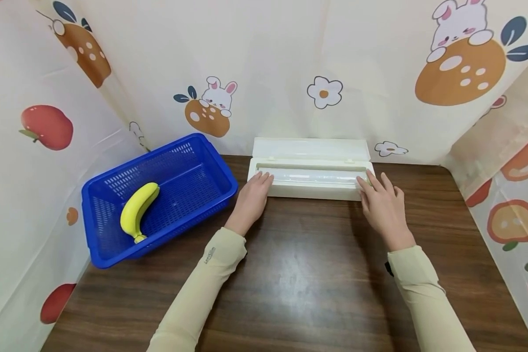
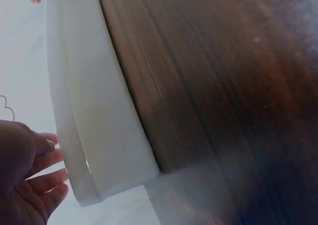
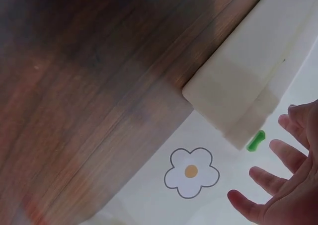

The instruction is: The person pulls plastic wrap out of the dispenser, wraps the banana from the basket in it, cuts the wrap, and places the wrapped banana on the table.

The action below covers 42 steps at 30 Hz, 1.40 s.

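Note:
A long white cling film dispenser (image 1: 314,190) lies along the back of the table with its lid (image 1: 312,148) tipped back. Inside sits a clear, shiny roll of film (image 1: 312,176). My left hand (image 1: 252,199) is at the left end, fingertips over the front rim, fingers loosely bent. At the other end, my right hand (image 1: 385,210) has its fingers spread, with thumb and fingertips right at the corner. The right wrist view shows a small green piece (image 3: 256,141) by the dispenser's end, close to these loose fingers.
A blue plastic basket (image 1: 189,193) stands to the left, holding a yellow banana (image 1: 137,210). The dark wooden table (image 1: 299,283) runs back to a patterned curtain (image 1: 273,58), which also hangs along both sides.

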Each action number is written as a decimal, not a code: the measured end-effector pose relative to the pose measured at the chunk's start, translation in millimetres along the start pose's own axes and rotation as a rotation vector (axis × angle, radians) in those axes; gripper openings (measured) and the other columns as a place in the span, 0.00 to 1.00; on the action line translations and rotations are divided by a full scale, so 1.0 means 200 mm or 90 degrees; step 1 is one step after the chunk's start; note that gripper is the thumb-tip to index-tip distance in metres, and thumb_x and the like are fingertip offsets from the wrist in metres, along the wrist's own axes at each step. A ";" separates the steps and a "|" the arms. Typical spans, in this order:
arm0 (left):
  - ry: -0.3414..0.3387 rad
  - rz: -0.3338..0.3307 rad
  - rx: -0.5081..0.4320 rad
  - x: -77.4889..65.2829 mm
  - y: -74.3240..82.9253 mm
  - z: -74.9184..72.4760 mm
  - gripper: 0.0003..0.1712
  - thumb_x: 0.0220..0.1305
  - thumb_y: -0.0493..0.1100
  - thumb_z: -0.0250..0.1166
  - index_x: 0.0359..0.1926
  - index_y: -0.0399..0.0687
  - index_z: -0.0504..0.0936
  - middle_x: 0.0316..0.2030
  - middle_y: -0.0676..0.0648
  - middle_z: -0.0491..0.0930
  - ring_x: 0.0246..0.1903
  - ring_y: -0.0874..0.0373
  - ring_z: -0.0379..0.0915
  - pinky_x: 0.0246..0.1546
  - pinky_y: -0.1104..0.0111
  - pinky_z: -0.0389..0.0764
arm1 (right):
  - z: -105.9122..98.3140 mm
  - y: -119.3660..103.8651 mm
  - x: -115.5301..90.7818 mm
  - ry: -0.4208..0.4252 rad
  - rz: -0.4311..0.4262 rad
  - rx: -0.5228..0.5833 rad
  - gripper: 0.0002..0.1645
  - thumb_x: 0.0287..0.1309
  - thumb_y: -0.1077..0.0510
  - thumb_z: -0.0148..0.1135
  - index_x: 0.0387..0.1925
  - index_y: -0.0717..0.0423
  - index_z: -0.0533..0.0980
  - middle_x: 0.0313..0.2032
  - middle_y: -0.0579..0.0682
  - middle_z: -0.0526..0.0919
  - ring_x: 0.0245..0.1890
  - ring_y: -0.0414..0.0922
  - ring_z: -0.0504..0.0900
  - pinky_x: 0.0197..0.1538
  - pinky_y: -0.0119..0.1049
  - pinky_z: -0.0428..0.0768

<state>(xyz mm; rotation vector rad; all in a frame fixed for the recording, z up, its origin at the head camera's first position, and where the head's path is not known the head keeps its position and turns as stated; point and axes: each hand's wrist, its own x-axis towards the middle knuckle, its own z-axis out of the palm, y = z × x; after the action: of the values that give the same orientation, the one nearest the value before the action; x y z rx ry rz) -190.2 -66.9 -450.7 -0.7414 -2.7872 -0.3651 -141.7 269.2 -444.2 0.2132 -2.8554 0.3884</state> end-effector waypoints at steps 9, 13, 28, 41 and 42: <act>0.022 0.002 0.017 0.05 0.01 0.01 0.19 0.73 0.25 0.56 0.59 0.35 0.84 0.50 0.38 0.87 0.51 0.43 0.82 0.56 0.56 0.82 | 0.04 0.02 0.06 0.102 -0.048 -0.001 0.11 0.71 0.65 0.63 0.50 0.59 0.85 0.50 0.62 0.89 0.52 0.67 0.82 0.58 0.72 0.71; 0.011 -0.019 0.036 0.08 0.03 -0.01 0.16 0.71 0.24 0.57 0.54 0.36 0.85 0.46 0.38 0.87 0.47 0.42 0.82 0.51 0.55 0.83 | 0.05 0.02 0.09 0.148 -0.064 -0.003 0.04 0.69 0.64 0.65 0.42 0.61 0.84 0.40 0.64 0.90 0.43 0.67 0.83 0.55 0.70 0.73; 0.019 -0.061 0.049 0.12 0.04 0.01 0.07 0.70 0.23 0.59 0.39 0.34 0.80 0.39 0.37 0.83 0.45 0.42 0.80 0.45 0.55 0.84 | 0.07 0.02 0.14 0.139 -0.052 -0.049 0.09 0.74 0.62 0.60 0.37 0.65 0.78 0.37 0.66 0.87 0.42 0.67 0.82 0.55 0.67 0.73; 0.066 -0.063 0.113 0.13 0.04 -0.02 0.07 0.66 0.24 0.65 0.40 0.37 0.82 0.41 0.39 0.84 0.48 0.44 0.77 0.42 0.58 0.82 | 0.04 0.00 0.17 0.140 -0.089 0.027 0.06 0.74 0.67 0.57 0.39 0.69 0.75 0.35 0.70 0.84 0.37 0.67 0.80 0.41 0.58 0.68; 0.065 -0.063 0.121 0.14 0.04 -0.02 0.06 0.66 0.25 0.66 0.40 0.37 0.82 0.42 0.40 0.84 0.47 0.44 0.76 0.42 0.58 0.81 | 0.03 0.00 0.18 0.133 -0.089 0.042 0.06 0.74 0.68 0.57 0.39 0.70 0.75 0.35 0.70 0.83 0.37 0.68 0.81 0.41 0.58 0.68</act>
<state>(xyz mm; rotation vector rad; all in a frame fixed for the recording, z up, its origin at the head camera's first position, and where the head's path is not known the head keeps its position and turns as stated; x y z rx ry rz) -208.3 -49.5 -437.0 -0.5284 -2.7197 -0.1475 -176.7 263.9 -441.0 0.3606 -2.6068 0.4478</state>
